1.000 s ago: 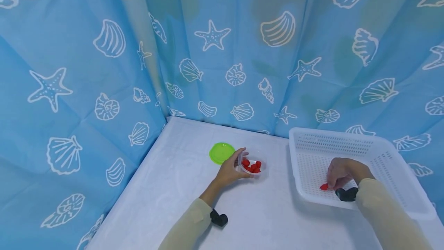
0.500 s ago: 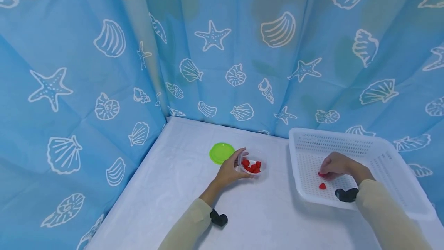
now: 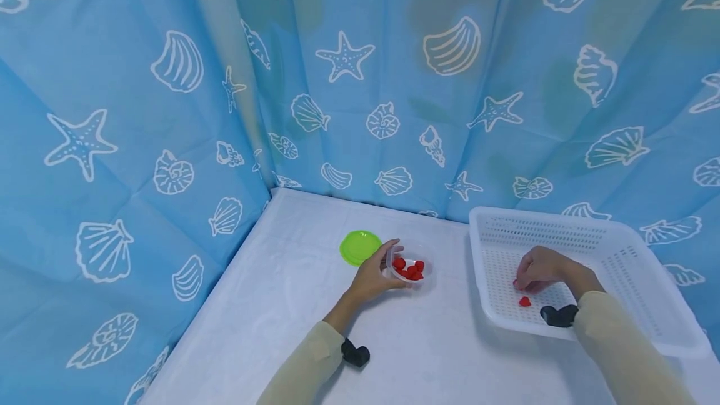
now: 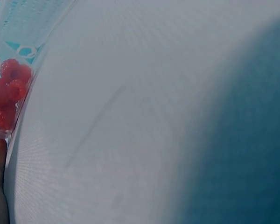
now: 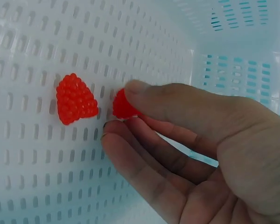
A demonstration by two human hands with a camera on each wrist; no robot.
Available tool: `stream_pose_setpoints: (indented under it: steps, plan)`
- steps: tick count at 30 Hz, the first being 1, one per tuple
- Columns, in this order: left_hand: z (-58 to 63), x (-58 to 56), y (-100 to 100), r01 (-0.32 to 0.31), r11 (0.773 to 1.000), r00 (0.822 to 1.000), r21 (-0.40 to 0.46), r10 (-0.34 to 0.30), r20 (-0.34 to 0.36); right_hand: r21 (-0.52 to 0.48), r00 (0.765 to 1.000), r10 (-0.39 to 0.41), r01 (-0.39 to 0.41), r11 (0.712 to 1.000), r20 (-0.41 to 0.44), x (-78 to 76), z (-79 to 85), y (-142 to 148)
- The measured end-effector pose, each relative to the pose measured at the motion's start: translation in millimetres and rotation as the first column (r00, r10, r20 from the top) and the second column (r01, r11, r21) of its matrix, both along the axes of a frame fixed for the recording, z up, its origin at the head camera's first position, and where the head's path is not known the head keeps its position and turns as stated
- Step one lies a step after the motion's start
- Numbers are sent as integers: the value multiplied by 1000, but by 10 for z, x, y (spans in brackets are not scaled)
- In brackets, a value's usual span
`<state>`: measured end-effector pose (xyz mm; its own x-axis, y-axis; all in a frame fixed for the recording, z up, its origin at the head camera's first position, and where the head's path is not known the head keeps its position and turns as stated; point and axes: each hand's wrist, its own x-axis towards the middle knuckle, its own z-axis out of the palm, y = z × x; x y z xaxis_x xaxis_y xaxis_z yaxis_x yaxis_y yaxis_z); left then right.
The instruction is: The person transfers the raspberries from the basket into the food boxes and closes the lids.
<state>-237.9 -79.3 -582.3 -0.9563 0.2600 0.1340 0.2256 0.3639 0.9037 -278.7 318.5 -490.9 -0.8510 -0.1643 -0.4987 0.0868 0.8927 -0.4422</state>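
In the head view, my left hand [image 3: 371,275] holds a clear plastic tub [image 3: 432,261] by its side, thumb and fingers around it. Several red raspberries [image 3: 412,270] lie inside; the left wrist view shows these raspberries [image 4: 10,91] through the tub wall. Over the white basket's floor, my right hand [image 3: 547,270] pinches one raspberry [image 5: 123,106] between thumb and fingers, partly covered by the thumb. Beside it, a second raspberry [image 5: 74,100] lies on the perforated floor, apart from the fingers.
The white slotted basket [image 3: 630,330] occupies the table's right side, its raised walls around my right hand. A green round lid [image 3: 359,248] lies left of the tub. Blue shell-patterned curtains [image 3: 360,111] hang behind and to the left of the white table [image 3: 315,230].
My right hand has shifted away from the near raspberry, slightly farther back in the basket, to another raspberry. The near one stays on the floor. My left hand and the tub have stayed put.
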Motion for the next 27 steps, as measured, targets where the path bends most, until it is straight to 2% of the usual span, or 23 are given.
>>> stream_pose_setpoints:
  steps: [10,23,27]
  plan:
    - [21,9,2,-3,1000,1000,0,3,-10,-29,1000,1,-2,1000,-23,-13,10,-61]
    - [44,17,6,2,1000,1000,13,-2,0,-48,999,-15,13,999,-45,-49,-82,-143]
    - [50,26,0,2,1000,1000,14,-2,3,-94,998,-14,8,996,-69,-60,-67,-160]
